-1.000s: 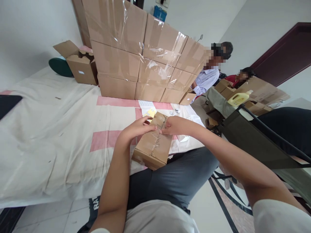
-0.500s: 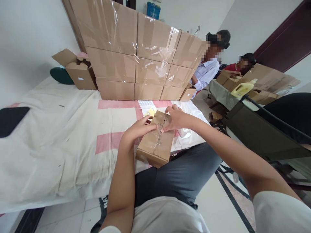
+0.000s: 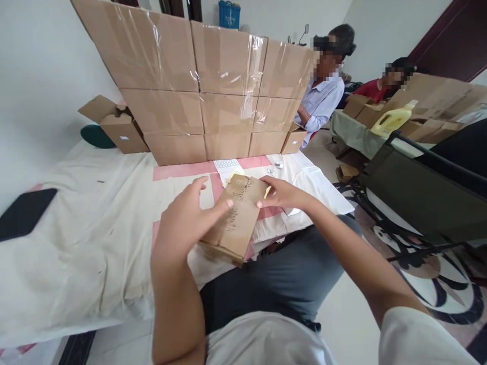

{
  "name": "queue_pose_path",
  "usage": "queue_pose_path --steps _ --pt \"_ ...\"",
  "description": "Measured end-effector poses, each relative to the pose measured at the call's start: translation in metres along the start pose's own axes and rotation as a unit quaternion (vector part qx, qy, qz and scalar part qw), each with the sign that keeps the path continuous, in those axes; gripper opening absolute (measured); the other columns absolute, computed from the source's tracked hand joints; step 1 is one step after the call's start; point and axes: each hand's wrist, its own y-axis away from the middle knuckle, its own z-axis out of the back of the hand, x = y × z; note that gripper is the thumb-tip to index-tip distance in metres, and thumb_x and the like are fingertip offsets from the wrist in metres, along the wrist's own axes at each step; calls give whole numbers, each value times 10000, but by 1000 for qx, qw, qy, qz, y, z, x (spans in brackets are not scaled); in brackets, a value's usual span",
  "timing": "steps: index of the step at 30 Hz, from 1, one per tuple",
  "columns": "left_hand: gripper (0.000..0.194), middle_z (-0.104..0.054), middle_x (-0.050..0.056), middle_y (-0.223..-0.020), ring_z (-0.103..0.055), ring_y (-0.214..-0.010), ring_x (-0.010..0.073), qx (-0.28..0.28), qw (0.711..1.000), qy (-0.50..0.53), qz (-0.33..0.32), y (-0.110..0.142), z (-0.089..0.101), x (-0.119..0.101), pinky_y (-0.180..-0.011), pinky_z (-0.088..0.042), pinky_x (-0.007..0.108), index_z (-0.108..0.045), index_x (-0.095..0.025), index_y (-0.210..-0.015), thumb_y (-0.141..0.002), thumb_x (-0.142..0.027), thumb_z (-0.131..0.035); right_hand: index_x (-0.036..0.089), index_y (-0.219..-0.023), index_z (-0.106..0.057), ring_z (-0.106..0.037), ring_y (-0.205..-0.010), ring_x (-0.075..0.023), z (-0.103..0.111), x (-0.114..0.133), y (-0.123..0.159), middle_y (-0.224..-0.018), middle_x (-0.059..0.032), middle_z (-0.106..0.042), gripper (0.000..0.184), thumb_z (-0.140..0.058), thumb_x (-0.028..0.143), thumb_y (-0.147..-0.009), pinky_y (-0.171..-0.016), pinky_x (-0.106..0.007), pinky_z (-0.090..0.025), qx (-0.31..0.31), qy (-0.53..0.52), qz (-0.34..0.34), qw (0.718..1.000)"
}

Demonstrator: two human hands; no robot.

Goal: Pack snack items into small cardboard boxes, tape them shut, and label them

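A small brown cardboard box [image 3: 243,215] is tilted over the front edge of the cloth-covered table, above my lap. Its top carries a rough, creased seam and is closed. My right hand [image 3: 284,194] holds the box at its far right side, thumb on the top edge and fingers curled round the corner. Beside the box's left side is my left hand [image 3: 184,215], fingers spread and the thumb reaching over the top; whether the thumb touches it I cannot tell. Behind the box lie a white printed sheet [image 3: 227,165] and a yellow piece partly hidden.
A wall of taped cartons [image 3: 228,109] stands at the table's back. An open carton [image 3: 125,133] is at the left, and a dark flat object [image 3: 26,213] lies nearby. Beyond the cartons sits a person [image 3: 323,101]; another person [image 3: 371,91] is farther right. A green folding chair [image 3: 411,192] stands at right.
My left hand has come off the box top and spread leftward. My right hand has shifted to the box's right edge. The box has moved slightly left.
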Motion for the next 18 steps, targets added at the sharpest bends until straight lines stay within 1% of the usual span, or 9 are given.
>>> queue_pose_path --steps 3,6,8,10,11,12,15,16,18 --pt "898 -468 98 -1577 -546 -1318 416 39 987 -138 -68 23 4 -6 -960 -491 515 -356 -350 -1545 -761 -647 -677 161 -1156 -602 -634 -861 -239 -33 -1 -1 -1045 -92 -699 737 -806 677 -671 -704 -313 -460 -106 16 19 994" --pt "838 -434 83 -1603 -486 -1374 417 62 958 -263 -101 29 12 9 -1016 -454 549 -341 -354 -1552 -799 -570 -639 178 -1017 -629 -627 -809 -210 -47 -10 -3 -918 -58 -701 526 -630 678 -853 -679 -290 -421 -147 -50 60 986" --pt "732 -530 82 -1522 -523 -1321 405 30 940 -321 -108 29 19 13 -1015 -439 558 -376 -349 -1526 -842 -480 -605 182 -883 -627 -623 -755 -186 -45 -27 -6 -819 -40 -684 431 -475 576 -975 -670 -283 -416 -187 -120 64 973" --pt "655 -592 131 -1434 -541 -1267 422 -44 924 -364 -110 32 13 1 -982 -434 571 -431 -275 -1485 -863 -399 -591 184 -806 -615 -603 -686 -168 -41 -48 -8 -755 -27 -669 337 -476 439 -978 -652 -279 -409 -244 -154 38 957" --pt "623 -596 161 -1414 -534 -1260 430 -74 917 -372 -121 34 1 -11 -965 -436 569 -455 -230 -1460 -870 -378 -591 184 -798 -619 -597 -672 -163 -38 -58 -8 -752 -23 -673 260 -515 370 -946 -648 -277 -407 -266 -157 24 951" --pt "576 -601 172 -1397 -534 -1255 420 -78 916 -363 -148 36 -17 -24 -948 -443 552 -482 -205 -1426 -885 -371 -587 183 -802 -631 -594 -666 -160 -37 -66 -8 -763 -22 -684 188 -540 307 -909 -648 -275 -407 -278 -157 15 947" --pt "363 -691 94 -1237 -591 -1158 331 29 911 -301 -279 38 -91 -62 -887 -453 488 -587 -269 -1278 -921 -334 -577 177 -853 -666 -577 -618 -142 -36 -80 -6 -845 -28 -721 156 -514 209 -868 -622 -272 -407 -278 -158 1 948" --pt "348 -701 90 -1192 -612 -1102 310 65 908 -286 -301 35 -116 -70 -859 -456 473 -601 -255 -1254 -913 -321 -596 173 -888 -676 -576 -608 -139 -36 -83 -5 -878 -35 -729 178 -500 194 -870 -618 -273 -411 -279 -151 -5 948" --pt "266 -704 100 -1130 -618 -1072 309 85 907 -274 -308 24 -154 -76 -866 -453 476 -645 -207 -1130 -888 -316 -632 165 -979 -686 -610 -647 -153 -39 -85 -5 -940 -54 -741 228 -479 168 -885 -646 -279 -437 -283 -119 -26 951"
